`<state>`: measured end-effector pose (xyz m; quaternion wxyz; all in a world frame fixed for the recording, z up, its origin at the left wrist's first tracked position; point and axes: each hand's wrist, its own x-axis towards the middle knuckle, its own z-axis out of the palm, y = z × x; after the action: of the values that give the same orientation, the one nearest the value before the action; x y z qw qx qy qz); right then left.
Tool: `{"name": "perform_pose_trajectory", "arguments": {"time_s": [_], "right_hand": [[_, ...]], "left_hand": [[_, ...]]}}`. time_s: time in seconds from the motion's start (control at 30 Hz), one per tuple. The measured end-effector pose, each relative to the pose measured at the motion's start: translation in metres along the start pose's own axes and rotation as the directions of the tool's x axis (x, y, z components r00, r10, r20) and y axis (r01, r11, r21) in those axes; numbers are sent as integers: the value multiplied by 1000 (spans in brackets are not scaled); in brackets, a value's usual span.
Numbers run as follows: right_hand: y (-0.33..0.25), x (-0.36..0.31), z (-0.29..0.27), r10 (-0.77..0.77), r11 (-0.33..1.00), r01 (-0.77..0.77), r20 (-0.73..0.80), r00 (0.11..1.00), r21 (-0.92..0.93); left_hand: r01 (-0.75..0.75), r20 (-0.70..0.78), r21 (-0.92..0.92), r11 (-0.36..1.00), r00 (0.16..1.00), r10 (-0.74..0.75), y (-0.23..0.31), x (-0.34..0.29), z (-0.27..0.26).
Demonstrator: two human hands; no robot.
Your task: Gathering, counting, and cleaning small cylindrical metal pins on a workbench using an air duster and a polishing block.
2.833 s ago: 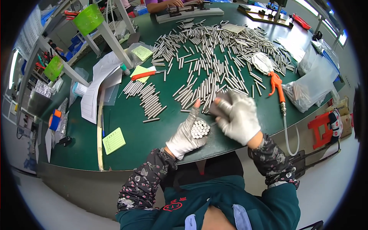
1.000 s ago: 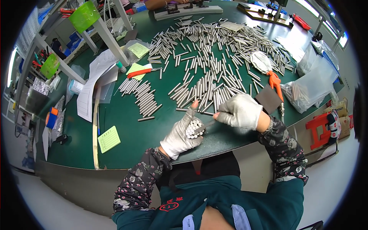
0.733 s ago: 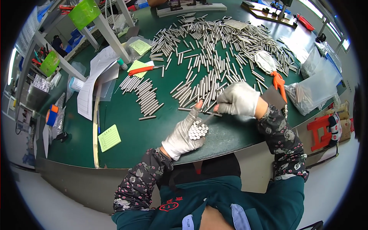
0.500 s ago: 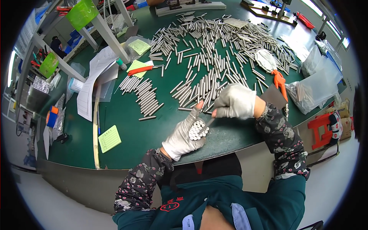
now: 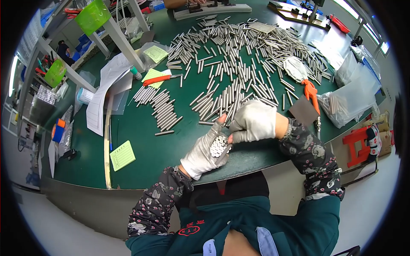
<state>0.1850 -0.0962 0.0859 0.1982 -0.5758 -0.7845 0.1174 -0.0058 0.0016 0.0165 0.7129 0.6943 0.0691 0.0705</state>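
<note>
My left hand point(image 5: 200, 157), in a whitish glove with bare fingertips, is closed around a bundle of short metal pins point(image 5: 218, 146). Their round ends face up in a tight cluster. My right hand point(image 5: 255, 122), gloved alike, is pinched at the bundle's right edge, its bare thumb tip close against it. A grey metal pin point(image 5: 225, 154) slants along that edge below the thumb; the fingers hide most of the grip. Just beyond both hands, many loose metal pins point(image 5: 230, 96) spread over the green table point(image 5: 256, 155).
Left of the pile lie a row of pins point(image 5: 164, 112), an orange-handled cutter knife point(image 5: 157, 80) and a green paper slip point(image 5: 122, 155). An orange air gun point(image 5: 311, 94), a dark square sheet point(image 5: 304, 109) and plastic bags with pins point(image 5: 341, 104) lie rightward. Someone's hand point(image 5: 197, 1) shows at the far edge.
My right hand has moved left and slightly nearer to me, up against the bundle. My left hand stays in place, its bundle slightly turned. A person's hand shows more at the far edge.
</note>
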Motion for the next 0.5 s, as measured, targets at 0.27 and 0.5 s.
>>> {"name": "perform_pose_trajectory", "arguments": {"time_s": [0.27, 0.5], "right_hand": [[3, -3, -1, -25, 996, 23, -24, 999, -83], [8, -10, -10, 12, 1000, -12, -80, 997, 0]], "left_hand": [[-92, -20, 179, 979, 995, 98, 0, 0, 1], [-109, -39, 182, 977, 992, 118, -1, 4, 4]]}}
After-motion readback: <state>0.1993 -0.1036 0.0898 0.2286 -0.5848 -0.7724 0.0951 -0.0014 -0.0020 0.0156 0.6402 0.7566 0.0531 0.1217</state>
